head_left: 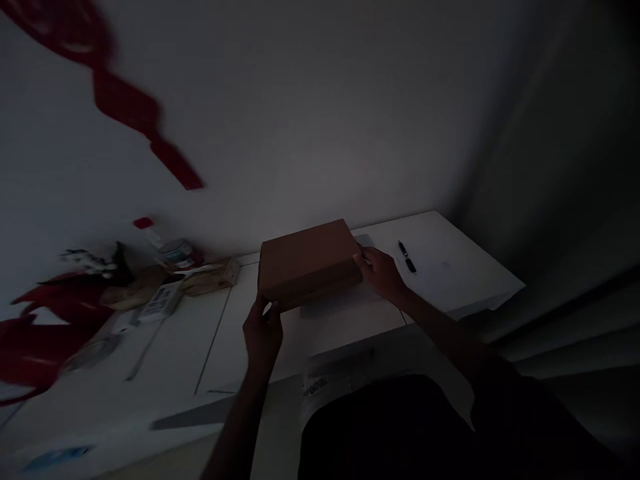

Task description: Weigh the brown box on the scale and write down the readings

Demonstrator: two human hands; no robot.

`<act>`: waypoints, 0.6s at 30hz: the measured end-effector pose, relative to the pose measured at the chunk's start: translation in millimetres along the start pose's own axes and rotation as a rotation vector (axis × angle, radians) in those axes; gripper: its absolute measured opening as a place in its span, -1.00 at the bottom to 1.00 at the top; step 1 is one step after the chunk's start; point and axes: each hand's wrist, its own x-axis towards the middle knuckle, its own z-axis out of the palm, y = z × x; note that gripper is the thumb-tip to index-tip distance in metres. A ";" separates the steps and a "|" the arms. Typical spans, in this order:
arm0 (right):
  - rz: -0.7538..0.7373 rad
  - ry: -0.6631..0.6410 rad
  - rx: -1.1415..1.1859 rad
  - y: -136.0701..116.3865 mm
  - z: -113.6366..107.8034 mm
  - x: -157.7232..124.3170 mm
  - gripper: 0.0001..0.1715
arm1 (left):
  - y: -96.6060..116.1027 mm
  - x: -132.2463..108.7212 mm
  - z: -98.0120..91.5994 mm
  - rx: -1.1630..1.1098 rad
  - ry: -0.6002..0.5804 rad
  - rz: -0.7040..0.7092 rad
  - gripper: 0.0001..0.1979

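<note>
Both of my hands grip a brown cardboard box [310, 257] in the middle of the view. The box looks closed and seems to be held a little above the white table [280, 340], slightly tilted. My left hand [263, 333] holds its near left corner, thumb in front. At the right end, my right hand [383, 272] clasps the side with the thumb on the near edge. Beneath the box lies a flat greyish sheet or pad [325, 308], mostly hidden by it. A black pen [407, 257] lies on the table to the right of my right hand.
A bottle with a red cap [145, 223], a brown paper package [210, 279], a small white box [161, 300] and a red bag-like item [45, 333] crowd the left side. A red ribbon [127, 103] hangs on the wall behind. Dark curtain-like folds [550, 200] stand at the right.
</note>
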 end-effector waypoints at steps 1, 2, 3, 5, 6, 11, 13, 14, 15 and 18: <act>-0.019 -0.016 0.011 -10.4 5.6 4.3 -0.32 | -2.0 -0.5 -11.9 0.017 0.036 -0.010 -0.57; -0.038 -0.032 0.018 -21.1 12.5 8.6 -0.32 | -4.6 -1.4 -24.7 0.033 0.074 -0.023 -0.56; -0.054 -0.049 0.022 -31.7 20.6 12.7 -0.32 | -8.1 -2.6 -38.1 0.046 0.109 -0.036 -0.56; -0.082 -0.091 0.026 -52.2 40.3 19.8 -0.34 | -17.7 -6.4 -65.6 0.074 0.163 -0.060 -0.56; -0.095 -0.118 0.032 -61.7 51.7 22.4 -0.35 | -24.0 -9.2 -79.1 0.092 0.183 -0.082 -0.57; -0.148 -0.283 0.082 -95.4 116.3 21.5 -0.36 | -65.7 -31.7 -132.8 0.205 0.278 -0.208 -0.59; -0.148 -0.322 0.100 -100.7 141.4 15.9 -0.38 | -82.9 -42.8 -144.6 0.209 0.298 -0.246 -0.61; -0.146 -0.335 0.108 -101.7 152.5 12.5 -0.40 | -90.8 -48.1 -148.3 0.205 0.303 -0.268 -0.61; -0.144 -0.349 0.113 -101.9 162.3 9.1 -0.42 | -97.9 -53.0 -150.6 0.204 0.306 -0.293 -0.62; -0.136 -0.385 0.116 -99.0 182.0 0.1 -0.44 | -114.9 -64.7 -151.5 0.198 0.295 -0.353 -0.64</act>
